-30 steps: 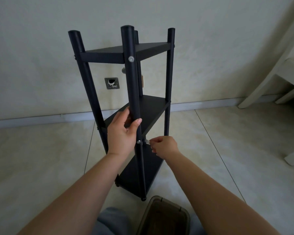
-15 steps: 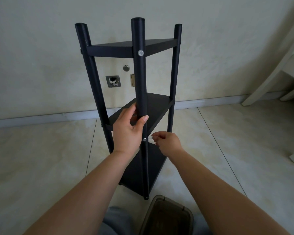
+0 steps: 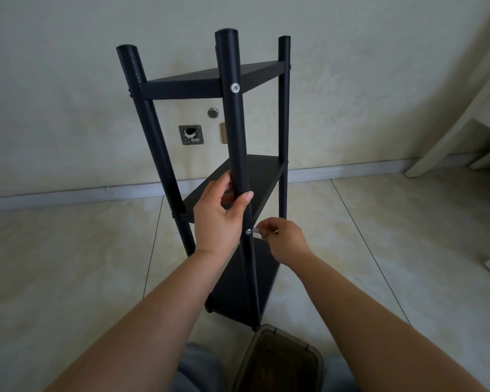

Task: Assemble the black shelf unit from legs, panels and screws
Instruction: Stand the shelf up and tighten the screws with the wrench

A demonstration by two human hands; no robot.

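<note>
The black shelf unit [image 3: 238, 171] is stood upright on the tiled floor [image 3: 68, 264] near the wall [image 3: 68, 80], long axis vertical, legs pointing up. Its front leg [image 3: 235, 131] is gripped by the left hand [image 3: 219, 216]. A small silvery tool [image 3: 257, 231] is pinched in the right hand [image 3: 283, 239] against the screw [image 3: 248, 232]. What's inside the dark bin [image 3: 277, 360] can't be made out tbh.

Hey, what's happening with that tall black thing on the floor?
A person is putting together a black three-tier shelf unit standing on the tiled floor. The left hand grips the nearest black round leg, while the right hand holds a small silvery tool at a silver screw low on that leg.
</note>
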